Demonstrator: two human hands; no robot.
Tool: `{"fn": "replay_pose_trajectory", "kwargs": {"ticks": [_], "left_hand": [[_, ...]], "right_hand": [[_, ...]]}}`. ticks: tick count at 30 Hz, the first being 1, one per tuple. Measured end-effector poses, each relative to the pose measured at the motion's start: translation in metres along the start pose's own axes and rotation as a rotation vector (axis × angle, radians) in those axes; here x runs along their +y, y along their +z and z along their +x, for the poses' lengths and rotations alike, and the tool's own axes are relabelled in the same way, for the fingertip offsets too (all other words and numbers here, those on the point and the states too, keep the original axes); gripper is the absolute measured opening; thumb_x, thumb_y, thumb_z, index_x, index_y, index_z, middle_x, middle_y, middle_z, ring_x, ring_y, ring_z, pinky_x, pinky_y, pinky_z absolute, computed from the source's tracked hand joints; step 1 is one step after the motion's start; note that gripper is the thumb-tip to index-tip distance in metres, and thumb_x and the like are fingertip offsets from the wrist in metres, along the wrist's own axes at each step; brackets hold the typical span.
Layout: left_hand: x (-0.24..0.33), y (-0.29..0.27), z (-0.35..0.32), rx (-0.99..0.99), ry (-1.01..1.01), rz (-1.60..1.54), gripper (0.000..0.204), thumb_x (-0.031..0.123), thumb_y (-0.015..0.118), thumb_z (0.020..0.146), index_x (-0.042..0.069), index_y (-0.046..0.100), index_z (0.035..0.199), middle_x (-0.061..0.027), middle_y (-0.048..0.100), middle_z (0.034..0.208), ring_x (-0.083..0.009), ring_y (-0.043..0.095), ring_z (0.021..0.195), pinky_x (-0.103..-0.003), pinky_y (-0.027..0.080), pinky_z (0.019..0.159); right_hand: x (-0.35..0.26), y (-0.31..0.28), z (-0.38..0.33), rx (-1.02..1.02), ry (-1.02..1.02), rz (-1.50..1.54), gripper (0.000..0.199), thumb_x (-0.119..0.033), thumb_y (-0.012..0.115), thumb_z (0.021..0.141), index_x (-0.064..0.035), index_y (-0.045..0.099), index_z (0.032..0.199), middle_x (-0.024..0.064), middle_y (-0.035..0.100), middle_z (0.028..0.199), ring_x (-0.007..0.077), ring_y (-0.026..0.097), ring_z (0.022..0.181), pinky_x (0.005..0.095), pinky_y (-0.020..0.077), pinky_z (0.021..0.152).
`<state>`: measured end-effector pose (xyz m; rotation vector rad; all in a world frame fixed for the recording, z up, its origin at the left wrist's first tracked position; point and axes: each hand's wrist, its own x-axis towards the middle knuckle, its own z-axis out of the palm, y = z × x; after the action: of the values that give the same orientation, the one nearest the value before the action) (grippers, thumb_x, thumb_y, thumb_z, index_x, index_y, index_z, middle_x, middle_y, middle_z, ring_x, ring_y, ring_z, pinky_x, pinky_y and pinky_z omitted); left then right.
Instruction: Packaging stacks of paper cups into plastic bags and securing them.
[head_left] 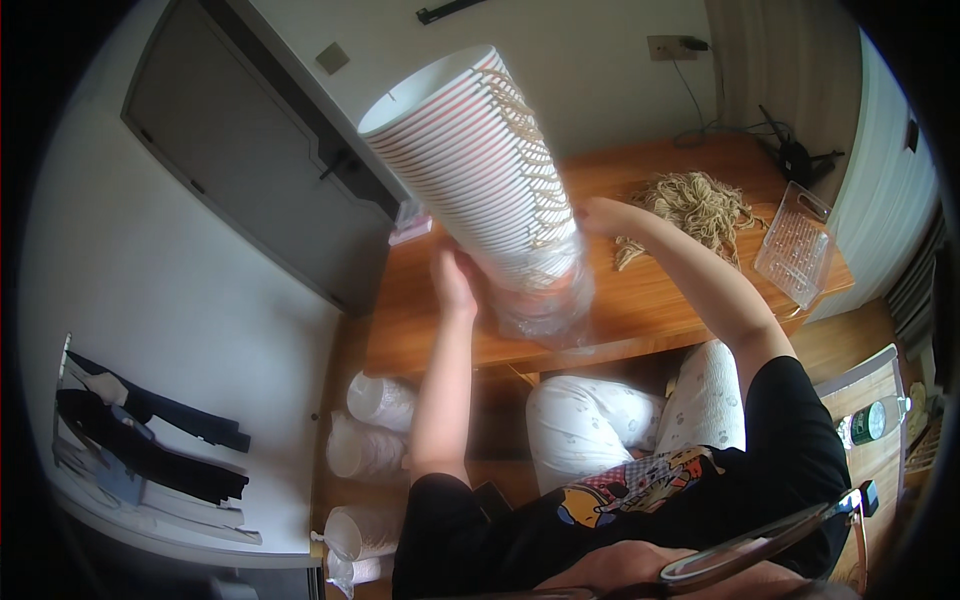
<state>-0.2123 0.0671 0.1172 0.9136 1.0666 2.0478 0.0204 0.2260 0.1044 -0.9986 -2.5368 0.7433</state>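
A tall stack of white paper cups [460,150] leans up and to the left over the table, its wide rims uppermost. Loops of tan twine [540,170] hang in a row down its right side. Crumpled around the lower end is a clear plastic bag [545,310]. My left hand [455,283] is closed against the stack's left side, with the fingertips partly hidden behind it. On the other side, my right hand [602,215] is closed at the bag's upper edge; its fingers are blurred and partly covered.
Loose tan twine [700,210] lies heaped on the wooden table [640,310]. Beside it are a clear plastic basket [797,245] and a black router [795,155]. Several wrapped cup stacks [370,450] stand low at the left. A bottle [868,425] is on a surface at the right.
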Motion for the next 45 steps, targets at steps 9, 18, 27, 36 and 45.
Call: {"fn": "replay_pose_trajectory", "kwargs": {"ticks": [9,18,27,36,45], "left_hand": [[0.011,-0.005,0.007,0.001,0.024,0.114,0.021,0.024,0.049,0.094,0.015,0.053,0.076,0.0070,0.042,0.067,-0.0047,0.039,0.060,-0.022,0.033,0.055],[0.042,0.009,0.025,-0.025,0.173,0.034,0.022,0.019,0.044,0.093,0.014,0.055,0.075,0.0054,0.049,0.069,-0.0055,0.046,0.066,-0.022,0.037,0.060],[0.073,0.026,0.034,-0.100,0.048,-0.066,0.016,0.020,0.051,0.092,0.013,0.057,0.079,0.0042,0.048,0.071,-0.0066,0.048,0.067,-0.022,0.039,0.062],[0.099,0.037,0.055,-0.090,0.031,0.090,0.020,0.019,0.047,0.095,0.010,0.060,0.084,0.0029,0.055,0.070,-0.0081,0.051,0.062,-0.023,0.038,0.056],[0.088,0.022,0.061,-0.024,0.120,0.207,0.015,0.020,0.047,0.096,0.009,0.056,0.093,0.0009,0.053,0.080,-0.0093,0.051,0.074,-0.026,0.043,0.068]], "right_hand": [[0.000,-0.024,0.021,0.100,0.109,0.547,0.026,-0.019,0.057,0.082,-0.0035,0.069,0.099,0.0052,0.070,0.090,0.0232,0.063,0.083,0.0360,0.0463,0.075],[-0.047,-0.036,0.028,0.096,0.055,1.375,0.018,-0.009,0.042,0.099,-0.0002,0.056,0.103,0.0079,0.061,0.098,0.0143,0.057,0.089,0.0291,0.0473,0.085],[-0.040,-0.035,0.012,0.276,-0.037,1.332,0.017,-0.016,0.048,0.098,-0.0023,0.058,0.100,0.0044,0.063,0.093,0.0124,0.058,0.086,0.0293,0.0471,0.082],[-0.026,-0.016,-0.014,0.556,-0.059,0.506,0.018,-0.012,0.059,0.089,0.0004,0.059,0.102,0.0106,0.064,0.092,0.0194,0.059,0.089,0.0319,0.0467,0.083],[-0.031,-0.019,-0.048,0.659,-0.609,0.018,0.025,-0.007,0.066,0.077,-0.0090,0.058,0.100,0.0071,0.061,0.093,0.0286,0.058,0.092,0.0391,0.0425,0.086]]}}
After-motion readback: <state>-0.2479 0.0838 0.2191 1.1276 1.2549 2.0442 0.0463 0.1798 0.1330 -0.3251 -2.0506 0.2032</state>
